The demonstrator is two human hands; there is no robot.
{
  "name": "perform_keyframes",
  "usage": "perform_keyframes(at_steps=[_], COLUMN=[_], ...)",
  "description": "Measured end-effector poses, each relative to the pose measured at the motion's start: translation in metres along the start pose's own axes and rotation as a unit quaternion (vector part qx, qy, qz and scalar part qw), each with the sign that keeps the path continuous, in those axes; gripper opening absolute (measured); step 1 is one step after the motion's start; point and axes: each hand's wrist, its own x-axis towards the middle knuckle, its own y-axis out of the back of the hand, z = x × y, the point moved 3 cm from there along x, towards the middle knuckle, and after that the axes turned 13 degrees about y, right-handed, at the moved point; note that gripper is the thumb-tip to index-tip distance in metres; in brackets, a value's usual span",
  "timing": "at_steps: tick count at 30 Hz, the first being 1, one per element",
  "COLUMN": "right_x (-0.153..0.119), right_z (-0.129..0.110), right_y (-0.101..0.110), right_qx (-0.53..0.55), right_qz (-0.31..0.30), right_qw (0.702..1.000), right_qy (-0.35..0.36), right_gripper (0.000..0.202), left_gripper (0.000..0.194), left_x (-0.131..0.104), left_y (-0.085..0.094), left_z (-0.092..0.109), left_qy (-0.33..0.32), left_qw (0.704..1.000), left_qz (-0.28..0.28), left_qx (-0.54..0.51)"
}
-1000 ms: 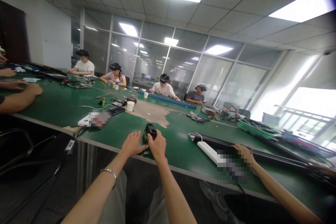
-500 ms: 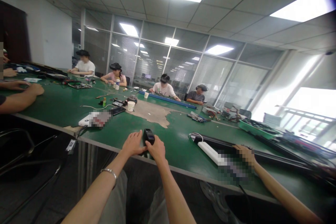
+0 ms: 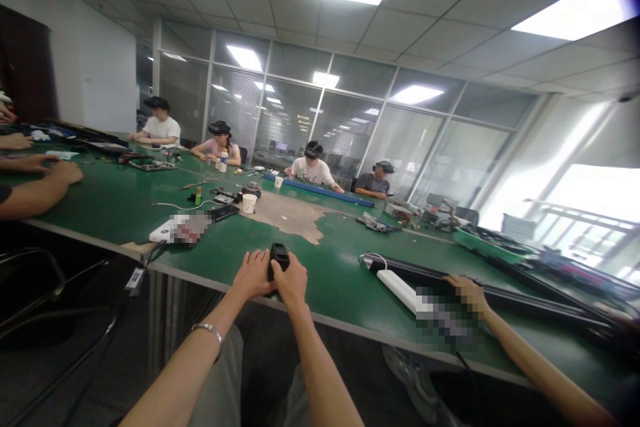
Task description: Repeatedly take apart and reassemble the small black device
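Observation:
A small black box-shaped device (image 3: 279,253) is between my hands, close to the near edge of the green table (image 3: 345,280). My right hand (image 3: 293,280) is closed around its right side, with the thumb across the near face. Against its left side rests my left hand (image 3: 253,275), fingers together and pressed to it; a silver bracelet is on that wrist. The lower part of the device is hidden by my hands, and its exact kind is not clear.
To the right, a white power strip (image 3: 397,288) lies beside black rails, where another person's hand (image 3: 467,292) rests. A paper cup (image 3: 249,203), a black phone (image 3: 224,212) and a white box (image 3: 161,231) lie to the left. Several people sit around the table.
The black device has shifted slightly left and turned between my hands. My right hand has moved left with it, closer to my left hand.

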Motion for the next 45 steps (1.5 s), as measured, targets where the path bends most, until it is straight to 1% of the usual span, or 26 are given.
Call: perform_keyframes(at_steps=[3, 5, 9, 13, 16, 21, 23, 25, 28, 31, 33, 36, 40, 45], right_x=[0.008, 0.01, 0.002, -0.014, -0.023, -0.029, -0.03, -0.03, -0.029, -0.023, -0.017, -0.006, 0.005, 0.005], right_z=[0.006, 0.017, 0.051, 0.076, 0.082, 0.082, 0.083, 0.085, 0.084, 0.077, 0.066, 0.045, 0.021, 0.008], right_y=[0.014, 0.023, 0.032, 0.028, 0.021, 0.015, 0.013, 0.013, 0.015, 0.021, 0.025, 0.026, 0.022, 0.013], right_qx=[0.024, 0.037, 0.006, -0.009, -0.016, -0.066, -0.079, -0.077, -0.054, 0.003, 0.049, 0.1, 0.112, 0.066], right_qz=[0.045, 0.073, 0.073, 0.063, 0.054, 0.069, 0.064, 0.047, 0.043, 0.075, 0.096, 0.105, 0.084, 0.048], right_qw=[0.999, 0.997, 0.996, 0.995, 0.995, 0.995, 0.995, 0.996, 0.997, 0.995, 0.992, 0.988, 0.99, 0.996], right_qy=[0.004, -0.008, -0.059, -0.077, -0.077, -0.016, -0.017, -0.026, -0.044, -0.071, -0.069, -0.045, -0.033, -0.03], right_gripper=[0.047, 0.051, 0.053, 0.054, 0.059, 0.077, 0.075, 0.067, 0.059, 0.057, 0.056, 0.057, 0.055, 0.05], left_gripper=[0.088, 0.091, 0.093, 0.091, 0.088, 0.08, 0.076, 0.073, 0.069, 0.068, 0.067, 0.065, 0.064, 0.064], left_x=[0.0, -0.001, -0.001, -0.001, -0.001, -0.003, -0.003, -0.004, -0.004, -0.004, -0.004, -0.004, -0.005, -0.005], left_y=[0.001, 0.003, 0.006, 0.008, 0.01, 0.013, 0.014, 0.014, 0.015, 0.016, 0.016, 0.015, 0.015, 0.015], left_z=[0.001, 0.002, 0.005, 0.006, 0.007, 0.007, 0.008, 0.008, 0.008, 0.009, 0.009, 0.009, 0.008, 0.007], left_qy=[0.003, 0.004, -0.003, -0.003, -0.006, -0.018, -0.023, -0.022, -0.02, -0.022, -0.019, -0.011, -0.01, -0.015], left_qw=[1.0, 1.0, 1.0, 1.0, 1.0, 1.0, 1.0, 1.0, 0.999, 0.999, 0.999, 0.999, 1.0, 1.0], left_qz=[-0.001, -0.002, -0.004, -0.003, -0.003, -0.009, -0.012, -0.016, -0.022, -0.024, -0.023, -0.024, -0.022, -0.016], left_qx=[-0.005, -0.01, -0.015, -0.013, -0.01, -0.005, -0.003, -0.003, -0.011, -0.018, -0.02, -0.02, -0.019, -0.021])
